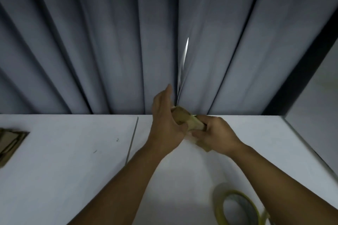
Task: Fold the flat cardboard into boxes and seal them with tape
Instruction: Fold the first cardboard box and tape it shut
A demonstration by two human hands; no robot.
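Note:
Both my hands hold a small brown cardboard piece [186,119] above the far edge of the white table [73,151]. My left hand [164,124] wraps its left end, thumb raised. My right hand [214,133] grips its right end, with a corner of cardboard showing below the fingers. The piece is blurred and mostly hidden by my fingers. A roll of yellowish tape [237,206] lies on the table near my right forearm, with a loose strip trailing to the right.
Grey pleated curtains [109,42] hang right behind the table's far edge. A brown cardboard item [9,144] lies at the table's left edge. A seam [132,139] runs across the tabletop. The table's right edge [301,142] drops beside a dark post.

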